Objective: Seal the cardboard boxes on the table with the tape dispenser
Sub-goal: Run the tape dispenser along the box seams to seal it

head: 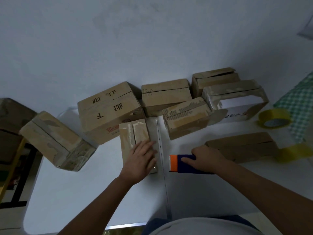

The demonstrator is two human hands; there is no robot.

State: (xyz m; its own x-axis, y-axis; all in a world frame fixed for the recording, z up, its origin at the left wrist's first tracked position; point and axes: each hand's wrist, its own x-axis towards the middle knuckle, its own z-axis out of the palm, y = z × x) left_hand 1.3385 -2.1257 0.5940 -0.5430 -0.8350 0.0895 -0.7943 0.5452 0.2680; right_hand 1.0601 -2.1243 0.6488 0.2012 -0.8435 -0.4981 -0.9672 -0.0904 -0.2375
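Item 1. Small cardboard box, at the table's centre, long axis running 12 to 6. My left hand lies flat on its near end, fingers straight and pressing, gripping nothing. The centre seam looks open; whitish tape residue beside it. Risk, as I judge it: the hand covers the seam's near end, so a tape run would stop short or stick to my fingers.

Item 2. Tape dispenser, at 3 o'clock of that box, apart from it, low over the white table. Blue body, orange head toward the box. My right hand is curled round its handle. Risk: I cannot see the tape's free end; if it has stuck back on the roll, the first pull would lay nothing.

Item 3. Further boxes from 10 to 2 o'clock, matte brown, torn and fuzzy at old tape lines; the printed box touches Item 1's far end. Risk: crowding could snag the dispenser at the stroke's far end.

Item 4. Yellow tape roll, glossy ring, at 2 o'clock.
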